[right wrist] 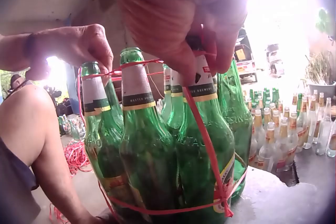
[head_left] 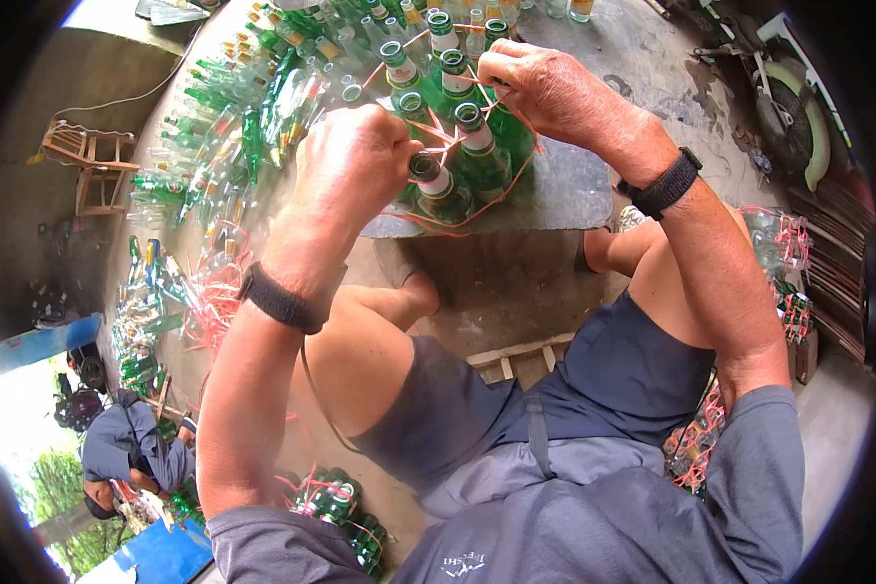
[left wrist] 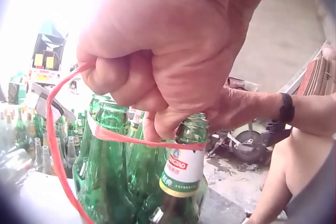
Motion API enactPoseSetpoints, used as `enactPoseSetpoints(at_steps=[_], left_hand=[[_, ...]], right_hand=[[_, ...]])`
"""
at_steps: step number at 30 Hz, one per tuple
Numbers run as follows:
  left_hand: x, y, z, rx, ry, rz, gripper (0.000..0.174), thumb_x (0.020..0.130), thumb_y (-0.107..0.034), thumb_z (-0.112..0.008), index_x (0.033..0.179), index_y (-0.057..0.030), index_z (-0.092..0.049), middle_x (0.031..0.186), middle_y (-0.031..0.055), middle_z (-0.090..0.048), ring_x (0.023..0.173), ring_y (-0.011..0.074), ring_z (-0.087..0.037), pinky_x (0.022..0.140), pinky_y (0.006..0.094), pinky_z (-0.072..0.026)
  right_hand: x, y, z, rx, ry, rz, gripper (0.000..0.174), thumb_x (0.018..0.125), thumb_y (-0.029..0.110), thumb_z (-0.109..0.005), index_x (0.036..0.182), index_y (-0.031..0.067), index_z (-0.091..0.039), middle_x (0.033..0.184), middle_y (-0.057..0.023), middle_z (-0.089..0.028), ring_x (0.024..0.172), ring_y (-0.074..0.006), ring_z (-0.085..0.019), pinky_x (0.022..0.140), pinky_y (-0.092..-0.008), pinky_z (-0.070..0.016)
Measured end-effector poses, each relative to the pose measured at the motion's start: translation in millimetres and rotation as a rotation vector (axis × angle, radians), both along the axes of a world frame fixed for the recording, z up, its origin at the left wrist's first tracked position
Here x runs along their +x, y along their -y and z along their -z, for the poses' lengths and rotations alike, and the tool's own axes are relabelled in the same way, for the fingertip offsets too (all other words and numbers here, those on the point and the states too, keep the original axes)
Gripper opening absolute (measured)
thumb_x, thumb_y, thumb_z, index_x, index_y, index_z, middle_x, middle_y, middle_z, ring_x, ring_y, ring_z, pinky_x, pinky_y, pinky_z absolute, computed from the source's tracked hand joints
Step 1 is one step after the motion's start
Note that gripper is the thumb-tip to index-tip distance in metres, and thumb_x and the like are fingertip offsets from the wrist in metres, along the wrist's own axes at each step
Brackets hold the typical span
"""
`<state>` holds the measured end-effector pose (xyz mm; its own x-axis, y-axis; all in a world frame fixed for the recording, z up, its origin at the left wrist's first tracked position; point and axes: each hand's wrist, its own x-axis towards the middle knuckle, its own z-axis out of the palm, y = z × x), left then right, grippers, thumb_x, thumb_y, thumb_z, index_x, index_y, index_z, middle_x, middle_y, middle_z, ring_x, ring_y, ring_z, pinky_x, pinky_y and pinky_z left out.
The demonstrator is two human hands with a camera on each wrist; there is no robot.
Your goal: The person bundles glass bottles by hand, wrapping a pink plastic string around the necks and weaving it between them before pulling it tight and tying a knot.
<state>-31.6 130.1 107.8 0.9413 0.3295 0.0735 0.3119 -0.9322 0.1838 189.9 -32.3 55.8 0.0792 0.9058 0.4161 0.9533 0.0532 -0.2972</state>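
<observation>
Bottle-sorting workshop: crowds of glass bottles (head_left: 263, 117) beyond the worktop (head_left: 569, 185), pink twine (head_left: 214, 297) heaped left of it.

Short-sleeved in a grey shirt (head_left: 574, 530) with white lettering (head_left: 463, 562), I wear dark blue shorts (head_left: 613, 346), a narrow waist strap (head_left: 536, 428) and black wrist bands (head_left: 664, 185), a thin dark cable (head_left: 313, 389) trailing from my left one

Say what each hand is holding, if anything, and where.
Left hand grips red twine where a loop leaves its curled fingers. Right hand: fingertips at a bottle neck, beside twine; whether they pinch it can't be told.
</observation>
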Motion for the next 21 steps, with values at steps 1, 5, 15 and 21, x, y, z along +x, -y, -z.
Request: enactPoseSetpoints(at_steps=[1, 5, 15, 21], left_hand=[[-6.1, 2.4, 2.0, 0.013, 0.024, -0.005, 0.017, 0.092, -0.023, -0.077, 0.088, -0.0064, -0.079, 0.076, 0.0214, -0.070, 0.076, 0.0424, -0.072, 0.071, 0.0494, -0.0578], [-18.3, 13.3, 6.1, -0.066, 0.013, -0.096, 0.015, 0.094, -0.018, -0.071, 0.090, -0.0059, -0.078, 0.080, 0.0235, -0.069, 0.080, 0.0438, -0.072, 0.071, 0.0488, -0.0575], [-32.9, 17.9, 20.6, -0.643, 0.115, -0.292, 0.022, 0.106, -0.013, -0.070, 0.110, 0.0063, -0.080, 0.081, -0.0023, -0.073, 0.077, 0.0036, -0.062, 0.065, 0.0261, -0.0485], [-34.6, 24.7, 47.2, -0.949, 0.493, -0.305, 0.015, 0.099, -0.006, -0.073, 0.110, -0.0008, -0.083, 0.078, -0.0022, -0.072, 0.070, 0.0026, -0.059, 0.062, 0.0237, -0.0463]], right_hand=[[0.4, -0.6, 0.9, 0.000, -0.002, -0.002, 0.024, 0.091, -0.004, -0.067, 0.113, 0.0062, -0.067, 0.106, -0.0150, -0.069, 0.099, -0.0389, -0.074, 0.084, -0.0467, -0.0617], [0.1, -1.2, 1.9, 0.005, 0.007, 0.012, 0.023, 0.093, -0.003, -0.066, 0.113, 0.0066, -0.068, 0.106, -0.0148, -0.069, 0.099, -0.0387, -0.074, 0.083, -0.0467, -0.0615], [0.4, 0.5, 4.2, 0.007, -0.047, 0.001, 0.022, 0.095, 0.005, -0.074, 0.114, 0.0059, -0.062, 0.108, -0.0152, -0.065, 0.099, -0.0426, -0.069, 0.083, -0.0481, -0.0592], [-0.1, 1.2, 3.5, 0.006, -0.064, -0.011, 0.022, 0.095, 0.001, -0.072, 0.114, 0.0056, -0.062, 0.107, -0.0151, -0.065, 0.100, -0.0420, -0.069, 0.084, -0.0480, -0.0584]])
